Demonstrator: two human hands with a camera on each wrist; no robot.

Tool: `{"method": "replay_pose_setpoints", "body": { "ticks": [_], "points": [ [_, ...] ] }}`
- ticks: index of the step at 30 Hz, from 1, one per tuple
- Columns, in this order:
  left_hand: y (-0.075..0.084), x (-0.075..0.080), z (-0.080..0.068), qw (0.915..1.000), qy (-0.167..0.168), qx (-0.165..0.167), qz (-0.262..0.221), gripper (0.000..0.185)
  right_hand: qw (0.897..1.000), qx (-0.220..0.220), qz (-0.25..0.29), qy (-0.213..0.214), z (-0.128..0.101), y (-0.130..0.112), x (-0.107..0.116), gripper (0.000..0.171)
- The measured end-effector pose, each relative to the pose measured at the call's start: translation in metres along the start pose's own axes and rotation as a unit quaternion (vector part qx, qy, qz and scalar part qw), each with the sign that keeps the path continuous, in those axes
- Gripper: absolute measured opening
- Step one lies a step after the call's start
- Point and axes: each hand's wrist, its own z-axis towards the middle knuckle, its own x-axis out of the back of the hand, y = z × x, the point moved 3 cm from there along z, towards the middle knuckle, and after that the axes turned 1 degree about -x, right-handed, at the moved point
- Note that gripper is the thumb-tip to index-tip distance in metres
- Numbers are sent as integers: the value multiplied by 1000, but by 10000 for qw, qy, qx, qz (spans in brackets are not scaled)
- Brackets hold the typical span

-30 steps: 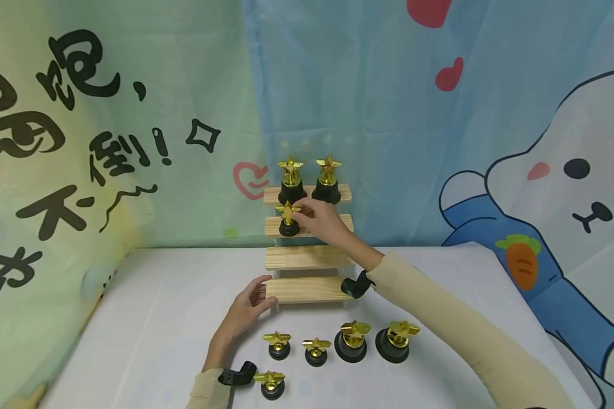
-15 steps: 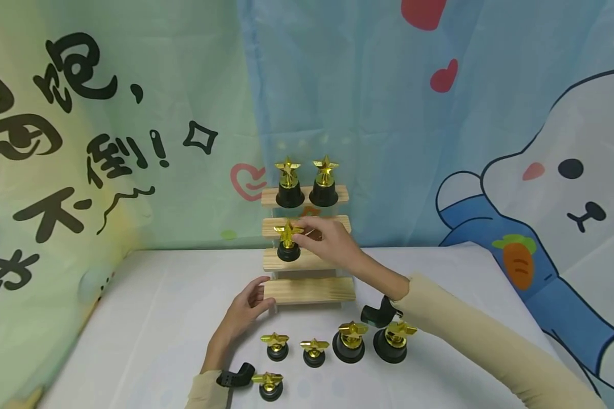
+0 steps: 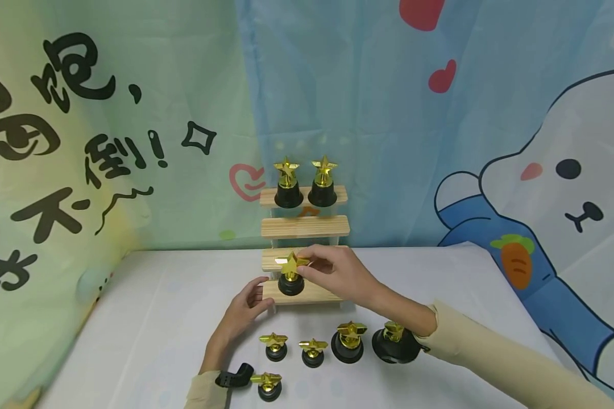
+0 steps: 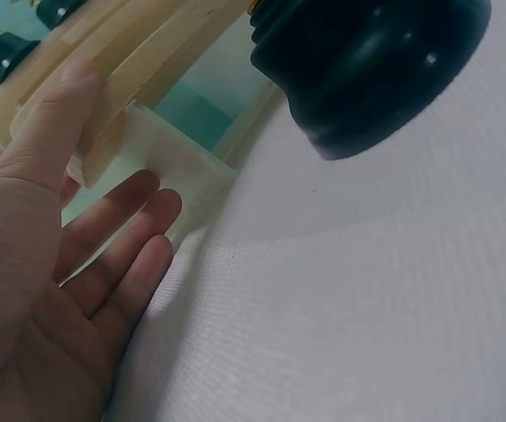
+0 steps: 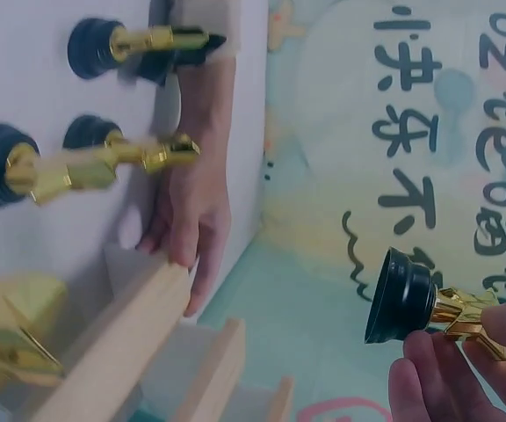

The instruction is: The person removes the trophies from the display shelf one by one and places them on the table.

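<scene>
My right hand point(image 3: 340, 274) pinches a small gold star trophy point(image 3: 290, 283) with a black base by its star. The trophy is upright in front of the lower boards of a wooden tiered display stand point(image 3: 305, 227); whether its base touches the lowest board is unclear. In the right wrist view, fingers point(image 5: 420, 374) lie around the star of that trophy point(image 5: 402, 294). My left hand point(image 3: 239, 311) holds the left end of the lowest board, thumb point(image 4: 60, 114) on the wood, the other fingers loosely bent beside the clear support point(image 4: 178, 154).
Two larger star trophies point(image 3: 288, 190) stand on the top board. Several more stand on the white table point(image 3: 148, 341) before the stand: small ones point(image 3: 273, 347) at centre and left, larger ones point(image 3: 348, 343) at right. A printed curtain point(image 3: 199, 68) hangs behind.
My right hand has brought the small trophy down from the second board from the top, past the third, to the lowest board's level. My left hand stays at the stand.
</scene>
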Motion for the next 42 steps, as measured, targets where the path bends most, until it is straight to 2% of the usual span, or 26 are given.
{"method": "replay_pose_setpoints", "body": {
  "ticks": [8,14,22,32,42],
  "points": [
    [-3,1,-1,9999,6,-31,-119,59,9996,227,-1,-160,-27,-3,-4,19],
    [-5,0,1,10000,37,-54,-65,59,9992,305,-117,-240,-48,-2,-8,24],
    [-5,-2,2,9999,124,-66,-49,59,9979,558,-20,-330,-71,-4,-13,19],
    [1,-1,-1,9999,120,-27,-23,60,9939,993,98,-471,-89,4,-29,15],
    [-1,0,0,9999,10,-118,39,63,9903,1165,9,-761,-103,21,-52,14]
  ]
}}
